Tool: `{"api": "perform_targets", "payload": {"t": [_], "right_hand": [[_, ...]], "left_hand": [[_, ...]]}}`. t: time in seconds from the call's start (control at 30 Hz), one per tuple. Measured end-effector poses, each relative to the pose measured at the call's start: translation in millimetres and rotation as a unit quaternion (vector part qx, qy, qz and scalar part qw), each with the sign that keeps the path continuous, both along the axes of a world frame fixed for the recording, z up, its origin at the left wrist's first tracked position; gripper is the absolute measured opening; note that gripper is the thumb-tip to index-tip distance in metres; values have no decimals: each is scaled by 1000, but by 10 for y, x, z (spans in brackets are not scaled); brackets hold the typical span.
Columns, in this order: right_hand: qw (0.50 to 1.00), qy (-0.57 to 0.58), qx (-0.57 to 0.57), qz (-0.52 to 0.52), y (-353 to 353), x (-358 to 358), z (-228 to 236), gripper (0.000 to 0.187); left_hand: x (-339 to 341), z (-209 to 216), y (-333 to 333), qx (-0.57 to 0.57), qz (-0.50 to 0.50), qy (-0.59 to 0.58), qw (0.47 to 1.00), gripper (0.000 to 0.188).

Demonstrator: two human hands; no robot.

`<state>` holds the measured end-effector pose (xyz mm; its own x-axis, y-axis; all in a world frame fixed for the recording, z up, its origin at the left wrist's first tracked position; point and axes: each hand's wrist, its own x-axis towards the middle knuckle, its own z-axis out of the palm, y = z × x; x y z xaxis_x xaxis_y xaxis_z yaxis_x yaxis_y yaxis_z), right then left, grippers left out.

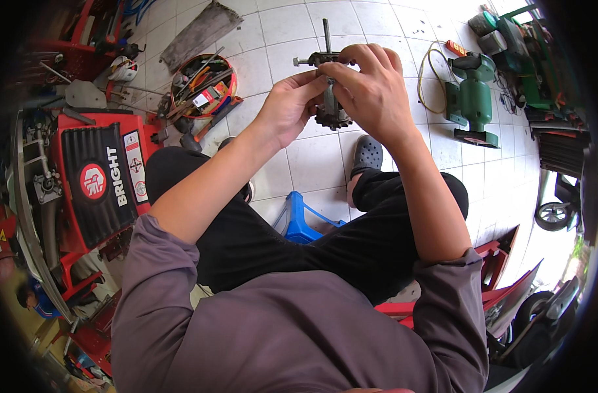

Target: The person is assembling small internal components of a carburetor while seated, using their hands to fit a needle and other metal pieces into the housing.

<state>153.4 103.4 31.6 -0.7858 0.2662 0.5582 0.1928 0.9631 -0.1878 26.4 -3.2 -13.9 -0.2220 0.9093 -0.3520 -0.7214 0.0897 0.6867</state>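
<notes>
Head view, seated position. You hold a dark metal gear assembly (pixel 330 98) out in front of you at arm's length, above the white tiled floor (pixel 312 157), with both hands meeting on it. Its shaft runs close to upright: a thin rod rises above your fingers, a toothed sprocket shows at the lower end, and a short cross-piece juts out to the left near the top. Your left hand (pixel 287 108) comes in from the left, its fingertips pressed together against the side of the shaft. Your right hand (pixel 371 92) lies over the part from the right and above, fingers curled and closed around the upper body, hiding much of it. The right hand covers more of the part; the sprocket end hangs free below both hands.
</notes>
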Motion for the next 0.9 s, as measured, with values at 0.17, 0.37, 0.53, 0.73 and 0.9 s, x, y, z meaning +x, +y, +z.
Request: {"api": "perform_targets", "payload": {"t": [0.17, 0.37, 0.53, 0.73, 0.9], "right_hand": [[995, 80, -55, 27, 15, -40, 6, 19], [915, 138, -374, -57, 48, -49, -13, 12], [857, 14, -510, -71, -63, -74, -166, 24], [870, -79, -474, -108, -240, -162, -100, 36], [843, -5, -534, -63, -173, -162, -336, 33]], "left_hand": [[-6, 50, -21, 6, 7, 11, 1000, 20], [-26, 31, 0, -17, 20, 20, 999, 17], [-84, 14, 22, -20, 15, 65, 998, 12], [-175, 55, -18, -32, 30, 83, 996, 8], [-163, 54, 1, -10, 30, 16, 999, 7]]}}
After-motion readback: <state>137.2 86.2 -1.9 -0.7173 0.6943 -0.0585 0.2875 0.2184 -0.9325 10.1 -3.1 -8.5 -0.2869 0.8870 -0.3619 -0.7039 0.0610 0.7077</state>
